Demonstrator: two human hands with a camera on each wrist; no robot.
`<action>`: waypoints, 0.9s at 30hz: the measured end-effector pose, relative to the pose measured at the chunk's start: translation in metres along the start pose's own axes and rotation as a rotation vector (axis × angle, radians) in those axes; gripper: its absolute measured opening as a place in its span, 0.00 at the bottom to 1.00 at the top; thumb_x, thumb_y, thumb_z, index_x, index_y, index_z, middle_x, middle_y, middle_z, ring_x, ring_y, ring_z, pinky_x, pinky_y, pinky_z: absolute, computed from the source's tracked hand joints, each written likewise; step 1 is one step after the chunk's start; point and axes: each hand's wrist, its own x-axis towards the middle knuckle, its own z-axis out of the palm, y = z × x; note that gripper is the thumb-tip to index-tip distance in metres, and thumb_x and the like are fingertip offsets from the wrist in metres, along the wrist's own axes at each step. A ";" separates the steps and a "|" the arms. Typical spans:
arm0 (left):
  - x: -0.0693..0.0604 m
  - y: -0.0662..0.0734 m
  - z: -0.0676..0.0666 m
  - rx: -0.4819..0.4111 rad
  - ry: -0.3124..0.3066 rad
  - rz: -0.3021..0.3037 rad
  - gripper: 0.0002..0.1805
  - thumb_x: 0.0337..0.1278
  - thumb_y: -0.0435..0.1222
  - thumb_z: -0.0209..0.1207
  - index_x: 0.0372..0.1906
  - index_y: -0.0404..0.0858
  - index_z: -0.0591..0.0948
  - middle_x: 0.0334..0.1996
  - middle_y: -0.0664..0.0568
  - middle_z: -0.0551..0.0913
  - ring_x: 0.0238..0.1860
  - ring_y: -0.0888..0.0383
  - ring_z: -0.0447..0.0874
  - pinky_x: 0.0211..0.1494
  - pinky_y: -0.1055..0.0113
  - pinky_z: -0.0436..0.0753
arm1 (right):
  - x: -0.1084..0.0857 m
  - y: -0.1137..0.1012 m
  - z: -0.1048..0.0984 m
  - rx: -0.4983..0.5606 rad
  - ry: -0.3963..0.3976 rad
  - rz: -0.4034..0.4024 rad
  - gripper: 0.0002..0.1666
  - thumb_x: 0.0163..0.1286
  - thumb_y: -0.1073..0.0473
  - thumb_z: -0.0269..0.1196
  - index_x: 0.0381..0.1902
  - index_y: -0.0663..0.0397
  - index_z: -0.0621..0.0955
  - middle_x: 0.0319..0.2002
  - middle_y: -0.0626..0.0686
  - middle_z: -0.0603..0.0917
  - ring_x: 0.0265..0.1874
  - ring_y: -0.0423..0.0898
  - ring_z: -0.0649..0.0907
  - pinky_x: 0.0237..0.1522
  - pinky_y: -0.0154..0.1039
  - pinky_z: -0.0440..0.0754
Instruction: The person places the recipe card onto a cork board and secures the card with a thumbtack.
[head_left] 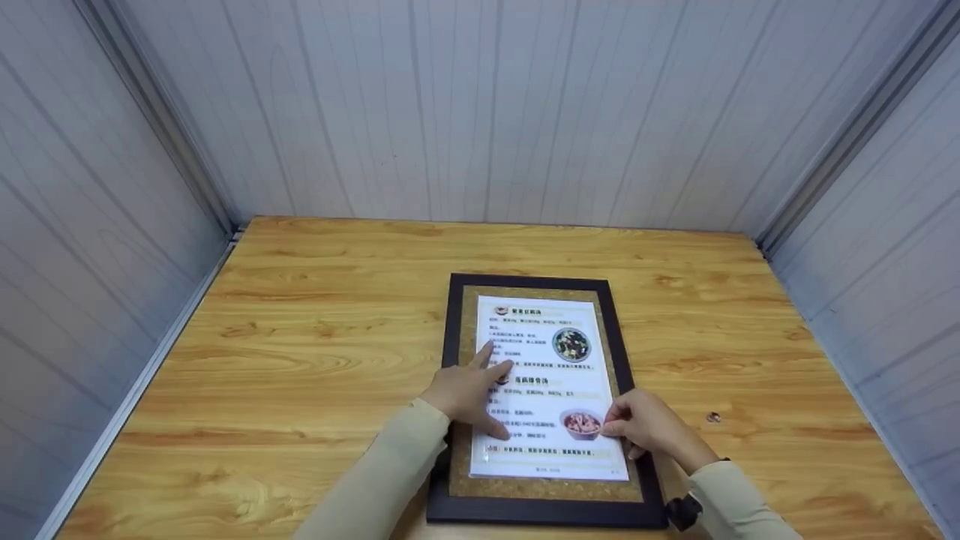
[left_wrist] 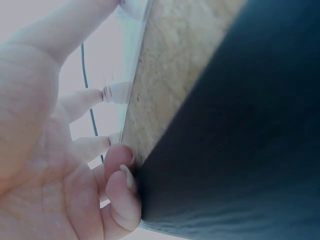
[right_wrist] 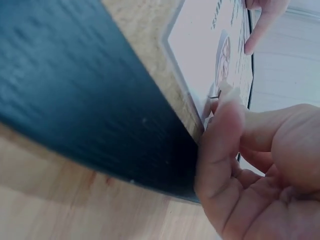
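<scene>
Pale wall panels (head_left: 450, 112) with grey, wood-like streaks rise beyond the hands and on both sides of them. The desk (head_left: 300, 322) spreads beneath, its yellow-brown surface patterned with wavy wood grain. Under both hands lies a rectangular board (head_left: 527, 511) with a dark, finely textured frame around speckled, brown cork. The sheet (head_left: 544, 459), white and glossy with a clear plastic margin, lies on the cork between the hands, slightly askew to the frame. Two bold headings in Chinese characters head its upper and lower halves; both end in 汤, the lower seemingly 莲藕排骨汤. The finer lines are too small to read surely, and the left hand covers the beginnings of several.

Beige sleeves come in from the near side. The left hand (head_left: 469, 394) is spread, thumb and forward fingers laid over the sheet's left edge. The right hand (head_left: 649, 424) has thumb and fingertips pinched at the sheet's right edge, beside the lower of two round food pictures, a bowl with pinkish pieces; the upper, a dark dish (head_left: 571, 344), sits farther beyond. Right of that hand, a small shiny cluster (head_left: 713, 417) lies on the desk. Smallest, a pin (right_wrist: 215, 97) with a thin, dark shank shows between the right fingertips, its pale head partly hidden.
</scene>
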 end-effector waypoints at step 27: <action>0.001 0.000 0.002 -0.017 -0.017 -0.012 0.62 0.31 0.62 0.76 0.77 0.51 0.61 0.79 0.43 0.47 0.67 0.44 0.70 0.58 0.51 0.74 | 0.012 -0.014 -0.008 0.010 -0.035 0.161 0.12 0.57 0.71 0.72 0.19 0.63 0.80 0.17 0.55 0.80 0.10 0.42 0.78 0.17 0.37 0.81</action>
